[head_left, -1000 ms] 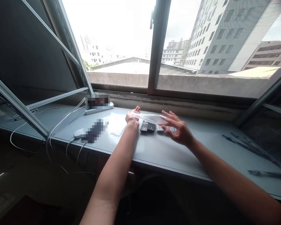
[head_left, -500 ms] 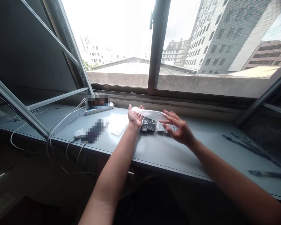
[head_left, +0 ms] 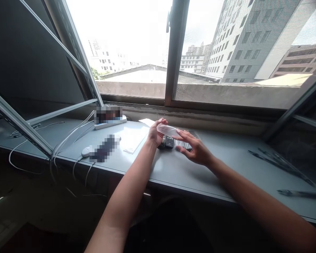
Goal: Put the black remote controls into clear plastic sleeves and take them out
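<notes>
While the left hand [head_left: 153, 133] and right hand [head_left: 195, 148], apart, touch translucent plastic film [head_left: 168, 130], grip unclear, a loose hold could drop it.

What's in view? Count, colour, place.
Thin plastic bag: 1, translucent, centre
Rectangular button remotes: 2, black, centre
Wrapped packs: count unclear, greyish, centre right
Thin sheet: 1, white, left
Plastic power strip: 1, white, left
Round flat disc: 1, white, left
Thin cables: several, white, left
Pixelated patches: 2, dark, left
Slender rods: several, dark, right
Flat tabletop: 1, grey, beneath
Metal frames: 2, grey, sides
Window, buildings beyond: 1, dark frame, rear
Left hand, right hand: 2, bare, on bag
</notes>
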Motion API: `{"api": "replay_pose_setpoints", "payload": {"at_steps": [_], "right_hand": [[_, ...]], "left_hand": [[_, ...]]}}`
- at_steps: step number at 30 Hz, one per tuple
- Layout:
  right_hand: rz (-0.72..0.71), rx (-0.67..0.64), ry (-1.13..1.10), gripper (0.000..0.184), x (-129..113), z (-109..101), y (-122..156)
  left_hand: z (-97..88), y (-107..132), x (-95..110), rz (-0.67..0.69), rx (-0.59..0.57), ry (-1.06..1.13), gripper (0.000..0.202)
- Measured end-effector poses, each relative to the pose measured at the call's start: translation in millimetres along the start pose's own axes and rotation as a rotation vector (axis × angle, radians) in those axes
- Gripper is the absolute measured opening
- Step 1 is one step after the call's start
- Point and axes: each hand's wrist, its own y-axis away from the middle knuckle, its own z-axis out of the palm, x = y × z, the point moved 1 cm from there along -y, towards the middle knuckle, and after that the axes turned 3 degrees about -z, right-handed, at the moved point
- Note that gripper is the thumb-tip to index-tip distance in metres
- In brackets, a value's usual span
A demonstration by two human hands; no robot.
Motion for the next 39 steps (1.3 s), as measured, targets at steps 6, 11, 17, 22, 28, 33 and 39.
{"api": "replay_pose_setpoints", "payload": {"at_steps": [6, 11, 17, 22, 28, 33, 39], "right_hand": [[-0.012, 0.07, -0.01, 0.059, -5, 0, -1], [-0.007, 0.058, 0.05, 0.043, 3, 4, 0], [-0.021, -0.189, 0.12, 0.063, 14, 28, 7], [-0.021, -0.173, 0.086, 0.053, 10, 27, 7], [-0.081, -0.181, 0.042, 0.049, 7, 22, 6], [-0.112, -0.196, 0.028, 0.033, 8, 26, 5], [-0.132, -0.233, -0.038, 0.045, -6, 26, 4]], "left_hand": [[-4.2, -6, 10, 0.067, 0.097, 0.198, 0.018], [-7.6, -6, 19, 0.098, 0.179, 0.24, 0.018], [-10.7, -8, 22, 0.079, 0.209, 0.276, 0.011], [-10.4, -7, 21, 0.083, 0.207, 0.26, 0.011], [-10.7, -8, 20, 0.071, 0.195, 0.271, 0.018], [-10.8, -9, 20, 0.076, 0.181, 0.279, 0.011], [-9.6, -8, 21, 0.068, 0.194, 0.272, 0.012]]}}
